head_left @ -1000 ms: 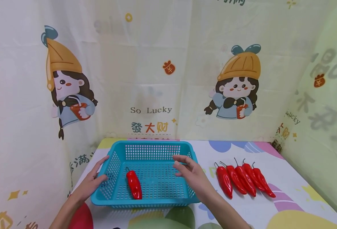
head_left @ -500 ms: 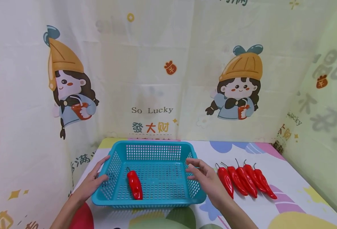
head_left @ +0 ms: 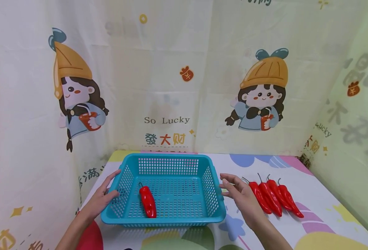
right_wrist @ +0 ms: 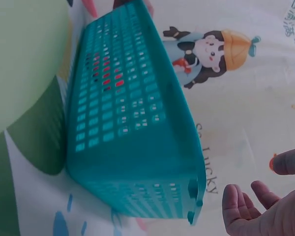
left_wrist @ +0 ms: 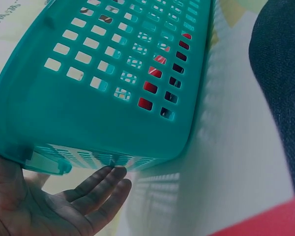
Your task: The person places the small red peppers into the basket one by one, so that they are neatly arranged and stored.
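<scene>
A teal plastic basket (head_left: 171, 219) with perforated walls stands on the table, and one red chili pepper (head_left: 148, 202) lies inside it, left of the middle. My left hand (head_left: 99, 200) holds the basket's left side, thumb over the rim; in the left wrist view the fingers of that hand (left_wrist: 64, 202) lie against the outer wall. Just outside the basket's right rim is my right hand (head_left: 242, 197), fingers loosely bent around nothing. The right wrist view has this hand (right_wrist: 263, 209) apart from the basket (right_wrist: 132, 167). Several red chili peppers (head_left: 270, 198) lie in a row to its right, partly hidden by it.
The table (head_left: 237, 165) wears a colourful printed cover. Patterned cloth (head_left: 202, 86) hangs behind it and along both sides. Dark fabric (left_wrist: 285, 78) and a red edge (left_wrist: 270, 219) show at the right of the left wrist view.
My right hand has moved right, from over the basket past its right rim, and now covers the leftmost pepper of the row. The left hand and the pepper in the basket have stayed put.
</scene>
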Demonstrator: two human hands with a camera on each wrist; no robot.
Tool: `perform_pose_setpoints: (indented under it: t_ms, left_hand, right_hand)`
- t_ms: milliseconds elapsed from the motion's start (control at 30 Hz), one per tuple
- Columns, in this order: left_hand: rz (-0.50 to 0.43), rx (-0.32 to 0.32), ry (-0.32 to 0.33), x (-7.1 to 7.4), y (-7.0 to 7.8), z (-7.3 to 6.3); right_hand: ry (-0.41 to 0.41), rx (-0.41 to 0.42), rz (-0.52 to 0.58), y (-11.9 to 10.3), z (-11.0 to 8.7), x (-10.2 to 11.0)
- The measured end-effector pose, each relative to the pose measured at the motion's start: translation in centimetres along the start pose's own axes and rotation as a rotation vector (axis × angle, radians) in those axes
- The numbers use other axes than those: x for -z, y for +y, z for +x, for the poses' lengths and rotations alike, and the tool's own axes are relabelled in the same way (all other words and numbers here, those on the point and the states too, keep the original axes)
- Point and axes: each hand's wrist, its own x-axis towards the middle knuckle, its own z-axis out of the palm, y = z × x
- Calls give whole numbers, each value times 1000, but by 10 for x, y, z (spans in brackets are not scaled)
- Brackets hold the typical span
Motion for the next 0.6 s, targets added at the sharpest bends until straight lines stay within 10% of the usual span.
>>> perform_pose_setpoints:
  t_ms: [600]
  left_hand:
    - [10, 6, 11, -1, 1, 1]
  right_hand:
    - [96, -67, -109, 26, 10, 30]
